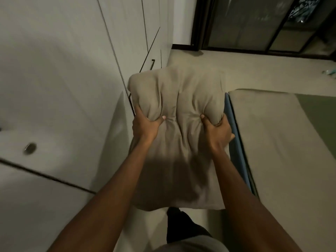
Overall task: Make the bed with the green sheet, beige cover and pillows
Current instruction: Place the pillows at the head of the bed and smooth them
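Pillow (pixel 174 135) hung mid-air just beside bed (pixel 281 142). L hand (pixel 145 126) & R hand (pixel 216 128) each pinched a fold, thumbs dug in. Risk: shallow grip could slip, pillow dropping on floor (pixel 236 66) short of bed.

Left hand (pixel 145 125), right hand (pixel 217 130) bare; forearms (pixel 109 188) bare; grey top (pixel 196 245); dark trousers (pixel 181 227).

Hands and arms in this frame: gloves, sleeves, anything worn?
Nothing worn that shows. The left hand and right hand have no gloves and no rings in view. The left forearm and right forearm are uncovered down to the frame edge, with no sleeves, watch or bands. The thumbnails are short and plain.
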